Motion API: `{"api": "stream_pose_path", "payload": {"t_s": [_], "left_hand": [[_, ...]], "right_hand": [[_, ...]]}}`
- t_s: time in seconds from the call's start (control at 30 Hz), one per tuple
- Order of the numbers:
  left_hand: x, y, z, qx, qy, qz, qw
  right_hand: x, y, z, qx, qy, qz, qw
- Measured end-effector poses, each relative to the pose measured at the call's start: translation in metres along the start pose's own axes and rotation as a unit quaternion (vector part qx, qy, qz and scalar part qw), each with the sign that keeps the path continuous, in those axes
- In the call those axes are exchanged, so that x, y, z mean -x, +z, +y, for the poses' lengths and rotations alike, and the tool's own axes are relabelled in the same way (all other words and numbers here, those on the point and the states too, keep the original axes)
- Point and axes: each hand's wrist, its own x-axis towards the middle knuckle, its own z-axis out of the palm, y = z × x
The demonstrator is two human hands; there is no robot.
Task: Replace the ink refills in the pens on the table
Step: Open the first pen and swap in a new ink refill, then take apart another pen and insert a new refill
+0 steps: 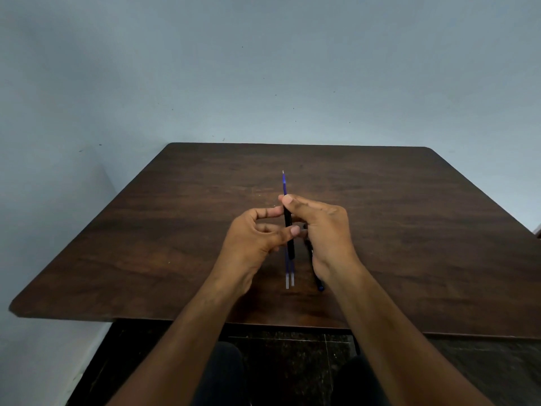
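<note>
The dark wooden table has rounded far corners and broad bare wood on either side of the hands; no writing is legible anywhere. Above its middle, the left hand pinches a black pen barrel between thumb and fingers. The right hand pinches the barrel's far end, where a blue refill sticks out. Two more refills lie on the table just nearer than the barrel. Beside them, under the right wrist, lies another dark pen.
</note>
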Motion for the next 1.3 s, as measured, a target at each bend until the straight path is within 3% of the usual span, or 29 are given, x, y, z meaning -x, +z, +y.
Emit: {"api": "stream_pose_path", "payload": {"t_s": [0.17,0.33,0.5,0.9,1.1,1.3], "left_hand": [[-0.004,-0.008,0.0,-0.137,0.084,0.054,0.985],[-0.006,-0.013,0.002,-0.202,0.103,0.055,0.972],[-0.005,-0.015,-0.002,-0.216,0.094,0.052,0.971],[-0.004,-0.024,-0.007,-0.228,0.101,0.06,0.967],[-0.006,-0.022,-0.01,-0.23,0.105,0.067,0.965],[-0.007,-0.021,-0.01,-0.233,0.114,0.059,0.964]], "right_hand": [[-0.003,-0.011,-0.004,0.003,0.003,0.0,1.0],[-0.01,-0.02,-0.008,0.013,0.002,0.012,1.0],[-0.014,-0.022,-0.011,-0.009,-0.028,0.0,1.0],[-0.033,-0.037,-0.05,-0.05,-0.121,0.074,0.989],[-0.033,-0.045,-0.05,-0.009,-0.102,0.08,0.992],[-0.029,-0.058,-0.048,0.108,-0.095,0.09,0.986]]}}
